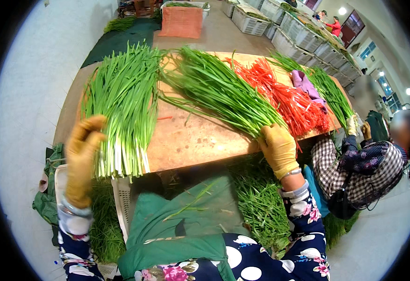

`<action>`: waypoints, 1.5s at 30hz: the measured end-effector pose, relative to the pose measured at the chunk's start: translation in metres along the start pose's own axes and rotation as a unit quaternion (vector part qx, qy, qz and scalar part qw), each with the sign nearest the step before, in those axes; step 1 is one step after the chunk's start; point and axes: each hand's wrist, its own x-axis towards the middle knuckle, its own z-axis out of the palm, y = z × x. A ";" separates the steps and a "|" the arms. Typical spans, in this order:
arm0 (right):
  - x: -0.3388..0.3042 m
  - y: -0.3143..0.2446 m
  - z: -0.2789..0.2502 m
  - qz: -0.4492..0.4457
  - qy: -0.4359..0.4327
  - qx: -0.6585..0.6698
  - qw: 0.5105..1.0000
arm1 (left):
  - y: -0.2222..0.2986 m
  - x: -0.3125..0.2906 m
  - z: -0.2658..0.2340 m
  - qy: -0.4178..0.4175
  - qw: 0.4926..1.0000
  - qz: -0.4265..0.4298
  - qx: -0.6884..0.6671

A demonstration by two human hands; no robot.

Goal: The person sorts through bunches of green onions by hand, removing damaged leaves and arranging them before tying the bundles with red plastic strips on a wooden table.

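Wooden surface spans the middle; on it, a slanting bunch of green stalks reaches the right grip, yellow-gloved and curled round its lower end. Blurred, the left grip is partly spread near a pale-ended bundle; contact unclear. Red strips crowd the bunch's right side, purple cloth beyond.

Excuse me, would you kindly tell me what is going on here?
The right hand holds the lower end of a green bunch on the table. The left hand, blurred, is beside a second bunch; contact is unclear. Red strips lie there too, and farther right a co-worker handles a third bunch.
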 end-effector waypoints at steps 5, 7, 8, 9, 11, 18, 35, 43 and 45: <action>0.007 -0.016 -0.023 0.087 0.026 0.279 0.956 | 0.003 -0.047 0.088 -0.268 0.937 -0.152 -0.168; -0.006 -0.037 -0.035 0.161 -0.064 0.457 0.872 | -0.008 -0.052 0.120 -0.328 0.893 -0.215 -0.222; -0.017 -0.048 -0.037 0.137 -0.059 0.480 0.865 | -0.012 -0.053 0.135 -0.352 0.869 -0.246 -0.246; -0.031 -0.053 -0.028 0.095 -0.078 0.453 0.883 | -0.018 -0.056 0.151 -0.342 0.847 -0.274 -0.303; -0.055 -0.077 -0.017 0.098 -0.047 0.468 0.877 | -0.033 -0.060 0.177 -0.343 0.798 -0.292 -0.400; -0.098 -0.080 -0.002 0.112 -0.128 0.431 0.886 | -0.044 -0.063 0.203 -0.290 0.878 -0.208 -0.319; 0.008 0.037 0.022 0.045 -0.065 0.022 0.997 | -0.053 -0.039 0.179 -0.169 0.710 -0.271 -0.628; -0.054 -0.062 -0.023 0.075 0.046 0.373 0.924 | -0.045 -0.069 0.188 -0.234 0.805 -0.319 -0.443; -0.076 -0.082 -0.017 0.142 -0.068 0.515 0.842 | -0.042 -0.073 0.195 -0.278 0.787 -0.297 -0.464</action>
